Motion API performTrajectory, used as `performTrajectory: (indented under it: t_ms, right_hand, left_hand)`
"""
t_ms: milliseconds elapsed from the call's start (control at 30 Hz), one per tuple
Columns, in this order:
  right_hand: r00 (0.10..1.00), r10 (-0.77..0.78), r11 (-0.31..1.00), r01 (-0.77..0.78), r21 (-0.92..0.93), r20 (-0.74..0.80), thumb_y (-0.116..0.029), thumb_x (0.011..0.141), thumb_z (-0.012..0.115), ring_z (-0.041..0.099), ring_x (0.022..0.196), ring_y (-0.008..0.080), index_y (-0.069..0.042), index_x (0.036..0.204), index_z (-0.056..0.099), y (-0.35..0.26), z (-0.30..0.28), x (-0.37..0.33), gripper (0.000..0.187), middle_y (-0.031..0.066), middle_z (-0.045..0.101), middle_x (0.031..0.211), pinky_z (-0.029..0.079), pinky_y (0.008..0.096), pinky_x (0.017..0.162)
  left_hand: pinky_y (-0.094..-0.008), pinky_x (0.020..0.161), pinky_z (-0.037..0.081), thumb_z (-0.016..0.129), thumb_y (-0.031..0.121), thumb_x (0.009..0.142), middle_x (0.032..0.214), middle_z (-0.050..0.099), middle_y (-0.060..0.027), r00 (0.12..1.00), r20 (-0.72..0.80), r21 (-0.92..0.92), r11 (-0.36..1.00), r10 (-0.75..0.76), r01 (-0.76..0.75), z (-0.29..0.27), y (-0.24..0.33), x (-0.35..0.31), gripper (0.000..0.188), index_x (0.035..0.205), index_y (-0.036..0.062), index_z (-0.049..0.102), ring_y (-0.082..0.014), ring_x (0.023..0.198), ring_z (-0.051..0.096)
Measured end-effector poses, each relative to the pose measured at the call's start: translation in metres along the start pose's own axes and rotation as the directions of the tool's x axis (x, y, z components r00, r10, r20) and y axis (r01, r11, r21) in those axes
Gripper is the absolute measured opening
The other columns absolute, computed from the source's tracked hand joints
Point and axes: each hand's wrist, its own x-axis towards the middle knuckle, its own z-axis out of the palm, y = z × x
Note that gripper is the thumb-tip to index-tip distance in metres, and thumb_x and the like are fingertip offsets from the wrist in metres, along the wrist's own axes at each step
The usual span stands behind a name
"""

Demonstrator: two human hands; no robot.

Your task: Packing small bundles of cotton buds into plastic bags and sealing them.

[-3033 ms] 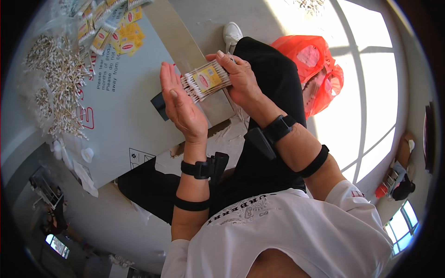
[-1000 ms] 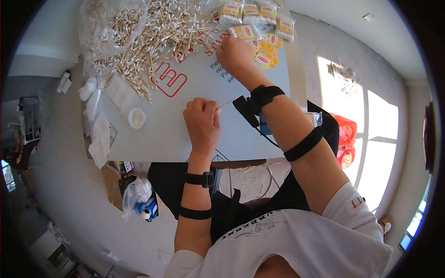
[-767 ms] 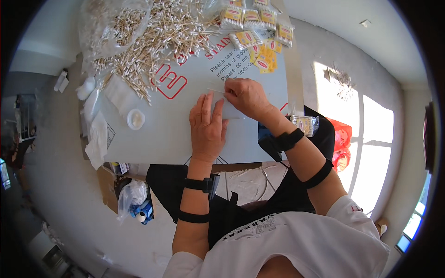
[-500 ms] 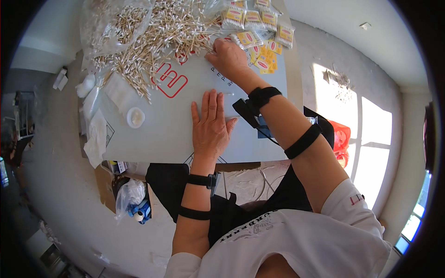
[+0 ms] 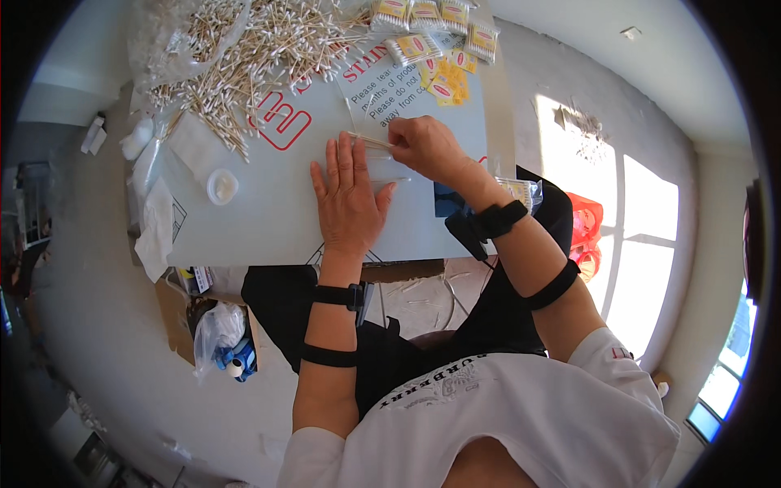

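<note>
1. Filled swab packs (image 5: pixel 412 49) sat right of the loose swab pile (image 5: pixel 297 50); much of that pile seemed left to pack.
2. Nearer the person than the pile, the left hand (image 5: pixel 348 199) lay palm-down, fingers straight, thumb spread.
3. The right hand (image 5: pixel 431 152), below-right of the pile, wrist bent inward, pinched thin swabs (image 5: pixel 371 141).
</note>
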Motion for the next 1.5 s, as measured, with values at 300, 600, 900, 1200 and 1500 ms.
performTrajectory:
  t_ms: [300,600,900,1200,1500]
  right_hand:
    - [0.956,-0.245,0.969,0.24,-0.053,-0.158,-0.001,0.071,0.071,0.063,0.095,0.0296,-0.015,0.106,0.067,0.004,-0.005,0.03,0.039,0.0099,0.058,0.113,0.052,0.0392,0.084]
    - [0.992,-0.067,0.997,0.07,0.018,-0.109,-0.013,0.079,0.068,0.063,0.09,0.03,-0.011,0.094,0.067,-0.008,0.006,0.02,0.015,0.0086,0.063,0.101,0.051,0.0376,0.078]
    - [0.99,-0.106,0.984,0.119,0.136,-0.094,-0.01,0.077,0.068,0.063,0.07,0.0265,-0.003,0.079,0.065,0.006,0.017,-0.003,0.009,0.0094,0.064,0.073,0.05,0.0351,0.065]
    - [0.988,0.091,0.929,-0.04,0.367,-0.122,-0.015,0.072,0.069,0.064,0.068,0.029,-0.006,0.077,0.068,0.013,0.009,0.002,0.01,0.0094,0.067,0.072,0.051,0.0372,0.064]
    - [0.973,-0.074,0.995,0.088,0.054,-0.219,-0.018,0.077,0.069,0.062,0.077,0.0299,-0.006,0.08,0.065,0.009,0.014,0.0,0.013,0.01,0.064,0.08,0.05,0.0387,0.07]
  left_hand:
    - [-0.0541,0.114,0.02,0.071,0.036,0.08,0.153,0.025,-0.0209,0.996,-0.074,-0.062,0.997,-0.052,0.048,-0.001,0.001,-0.014,0.084,0.146,0.0017,0.03,-0.0392,0.142,0.023]
    - [-0.0508,0.111,0.026,0.071,0.019,0.075,0.143,0.039,-0.0191,0.976,-0.196,-0.242,0.969,-0.09,0.041,0.001,-0.008,-0.017,0.07,0.136,0.001,0.043,-0.0402,0.135,0.033]
    - [-0.0485,0.104,0.033,0.068,0.018,0.08,0.129,0.048,-0.0159,0.994,-0.086,-0.166,0.985,-0.062,0.047,-0.002,0.011,-0.031,0.052,0.127,0.0024,0.053,-0.037,0.121,0.042]
    - [-0.0495,0.105,0.03,0.07,0.024,0.08,0.125,0.049,-0.0134,0.994,-0.093,-0.007,0.998,0.054,-0.055,-0.005,0.009,-0.011,0.054,0.128,0.0054,0.053,-0.0348,0.123,0.04]
    - [-0.0496,0.103,0.03,0.072,0.027,0.078,0.125,0.05,-0.013,0.987,-0.161,-0.11,0.994,-0.004,-0.014,-0.004,0.016,-0.031,0.055,0.125,0.0048,0.054,-0.0344,0.122,0.04]
